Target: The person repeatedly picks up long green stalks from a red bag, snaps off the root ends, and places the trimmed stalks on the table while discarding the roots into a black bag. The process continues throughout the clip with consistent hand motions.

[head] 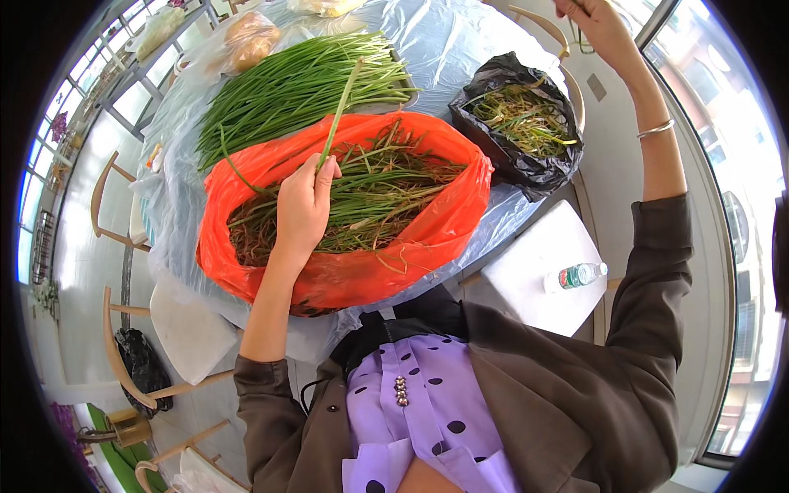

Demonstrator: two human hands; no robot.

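My left hand (305,200) is closed on a green stalk (340,114), which stands up above the near left part of an open red plastic bag (370,280). Inside that bag lie green stems with brownish roots and dry leaves (394,185). Raised at the upper right, away from the table, my right hand (595,28) pinches a thin green strand (579,40). Behind the red bag, long green stalks (296,86) are piled on a metal tray (412,92). To the right, a black plastic bag (530,169) holds yellowish and green leaf scraps (524,117).
Clear plastic sheeting (431,37) covers the round table. A plastic bag of round brownish items (249,40) sits at the back left. A bottle (579,275) lies on a white seat (542,246) at right. Wooden chairs (108,320) stand at left; a window frame (696,154) runs along the right.
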